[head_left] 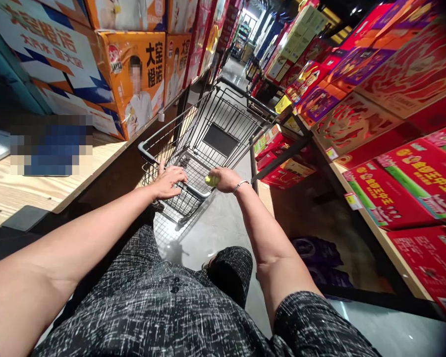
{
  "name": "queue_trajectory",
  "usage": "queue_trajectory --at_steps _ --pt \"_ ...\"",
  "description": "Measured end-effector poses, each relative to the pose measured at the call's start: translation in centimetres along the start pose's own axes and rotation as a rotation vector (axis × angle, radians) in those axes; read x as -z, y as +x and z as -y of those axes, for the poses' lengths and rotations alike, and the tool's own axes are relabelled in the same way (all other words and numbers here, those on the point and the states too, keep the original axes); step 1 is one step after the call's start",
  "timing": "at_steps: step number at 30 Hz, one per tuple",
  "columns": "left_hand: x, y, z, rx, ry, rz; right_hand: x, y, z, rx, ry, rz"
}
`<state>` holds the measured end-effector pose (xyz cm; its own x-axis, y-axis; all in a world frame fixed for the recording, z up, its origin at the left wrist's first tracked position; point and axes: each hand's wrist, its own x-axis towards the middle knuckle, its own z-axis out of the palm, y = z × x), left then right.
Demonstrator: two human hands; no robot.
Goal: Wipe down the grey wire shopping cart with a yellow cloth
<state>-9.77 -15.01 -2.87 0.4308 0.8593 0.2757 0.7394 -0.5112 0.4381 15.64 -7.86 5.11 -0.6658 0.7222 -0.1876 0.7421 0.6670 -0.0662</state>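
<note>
Cart handle [195, 190] under fingers of left hand [170, 180] and right hand [226, 179]

Our left hand [169, 181] and right hand [226, 179] grip the cart handle [194, 191], the right maybe also clutching a small yellow-green thing [210, 180].

"大窑 橙诺" on orange carton [148, 74]

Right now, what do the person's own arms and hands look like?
Both forearms are bare. The short right sleeve is black fabric with white flecks. A thin silver bangle sits on the right wrist. No rings or watch show on the left hand or right hand.
</note>
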Motion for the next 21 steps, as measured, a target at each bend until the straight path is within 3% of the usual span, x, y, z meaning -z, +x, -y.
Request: queue_trajectory --at_steps 6,10,13,15,19,21 --pt "0.4 -1.3 -0.3 0.005 -0.069 -0.025 -0.4 -1.0 0.9 0.028 0.072 -0.037" --pt "0.3 -0.6 0.0 0.032 -0.080 -0.033 -2.2 -2.6 0.9 0.036 0.252 -0.324" --pt "-0.2 1.1 0.4 0.050 -0.067 -0.035 -4.4 -4.2 2.1 0.011 0.377 -0.571" --pt "-0.6 2.5 0.6 0.064 -0.060 -0.030 -6.2 -5.1 3.3 -0.039 0.410 -0.662" --pt "-1.2 5.0 1.1 0.094 -0.063 0.007 -10.7 -5.7 5.5 -0.162 0.414 -0.786" --pt "-1.3 6.1 1.4 0.097 -0.069 0.033 -13.1 -5.4 6.0 -0.176 0.401 -0.754"
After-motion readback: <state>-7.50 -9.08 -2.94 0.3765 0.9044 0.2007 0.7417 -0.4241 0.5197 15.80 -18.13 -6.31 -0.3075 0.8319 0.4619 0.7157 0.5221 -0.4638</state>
